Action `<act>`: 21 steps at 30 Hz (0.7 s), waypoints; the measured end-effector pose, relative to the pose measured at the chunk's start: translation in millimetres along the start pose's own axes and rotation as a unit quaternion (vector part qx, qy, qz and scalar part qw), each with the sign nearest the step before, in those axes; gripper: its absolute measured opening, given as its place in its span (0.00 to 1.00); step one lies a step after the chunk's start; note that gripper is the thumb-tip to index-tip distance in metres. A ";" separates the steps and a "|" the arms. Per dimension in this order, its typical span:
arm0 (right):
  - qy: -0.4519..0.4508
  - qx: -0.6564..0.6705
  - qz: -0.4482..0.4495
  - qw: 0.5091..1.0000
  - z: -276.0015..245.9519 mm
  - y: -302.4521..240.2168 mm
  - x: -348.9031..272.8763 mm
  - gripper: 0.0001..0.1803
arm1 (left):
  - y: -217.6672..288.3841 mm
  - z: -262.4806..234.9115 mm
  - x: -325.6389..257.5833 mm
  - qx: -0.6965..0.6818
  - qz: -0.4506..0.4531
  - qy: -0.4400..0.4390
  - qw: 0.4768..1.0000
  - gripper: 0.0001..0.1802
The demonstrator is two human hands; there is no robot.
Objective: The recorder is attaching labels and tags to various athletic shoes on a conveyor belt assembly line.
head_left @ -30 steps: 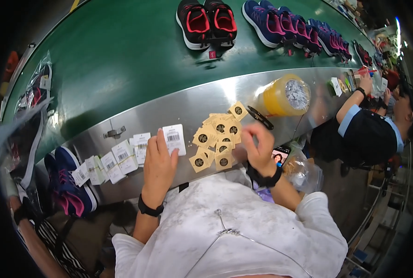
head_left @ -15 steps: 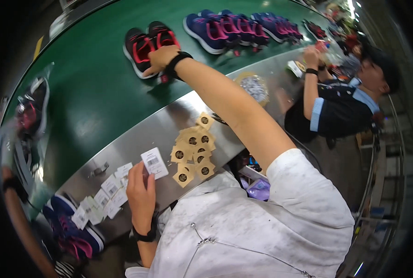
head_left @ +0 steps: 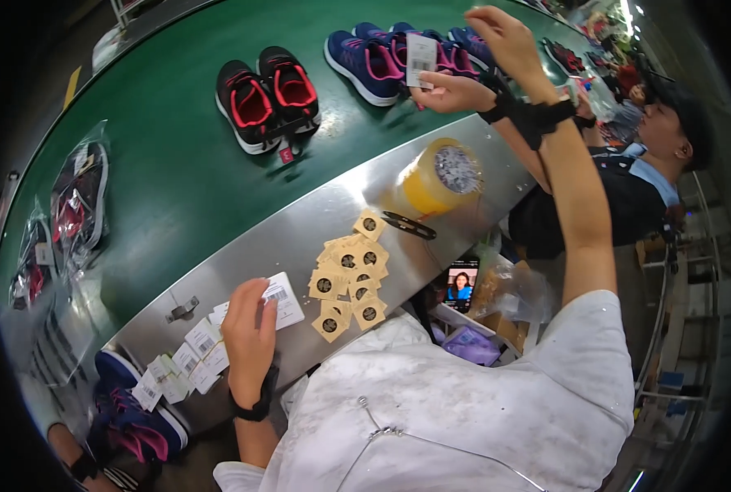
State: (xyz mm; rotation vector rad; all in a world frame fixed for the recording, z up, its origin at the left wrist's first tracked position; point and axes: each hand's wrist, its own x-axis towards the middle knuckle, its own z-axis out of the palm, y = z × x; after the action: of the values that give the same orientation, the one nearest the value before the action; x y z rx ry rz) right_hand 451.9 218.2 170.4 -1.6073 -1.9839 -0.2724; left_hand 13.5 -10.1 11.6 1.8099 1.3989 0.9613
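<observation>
At the steel ledge (head_left: 283, 246), I find the left hand (head_left: 247, 336) gripping a white tag stack (head_left: 287, 302); the right hand (head_left: 505, 41) — slack, nothing visible in it — hovers near a co-worker's hand (head_left: 454, 93) bearing a single white tag (head_left: 420, 59). Judged: likely tag hand-over; next calls for a careful pinch.

Printed in dark ink on the tan cards (head_left: 349, 279): round emblems, lettering too small to read. Just left of the tan cards, on a white tag (head_left: 287, 303): a barcode with fine lines of print. Farther left, on a row of white tags (head_left: 201, 338): more barcodes, equally unreadable. Beyond the tan cards, on a raised white tag (head_left: 420, 59): another barcode; on a small red tag (head_left: 286, 155): one pale mark. To their right, on a phone screen (head_left: 461, 285): tiny light marks.
</observation>
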 end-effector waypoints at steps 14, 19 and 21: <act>-0.228 0.346 0.133 0.900 -11.6 -70.8 12.8 0.09 | 23.7 -0.5 50.9 -0.119 0.025 -0.006 0.993 0.10; -0.150 0.509 0.012 0.847 -26.3 -185.7 -45.4 0.12 | 64.2 22.4 86.5 -0.347 -0.020 -0.056 0.936 0.12; -0.204 0.534 0.091 0.816 9.7 -167.5 -71.7 0.10 | 70.5 37.6 98.2 -0.554 -0.013 -0.025 0.832 0.15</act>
State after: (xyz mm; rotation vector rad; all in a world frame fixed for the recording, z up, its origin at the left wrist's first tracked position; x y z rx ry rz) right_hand 298.9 120.0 155.3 -1.0754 -1.6673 1.1613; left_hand 96.6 67.8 66.8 0.8931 0.5439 1.3045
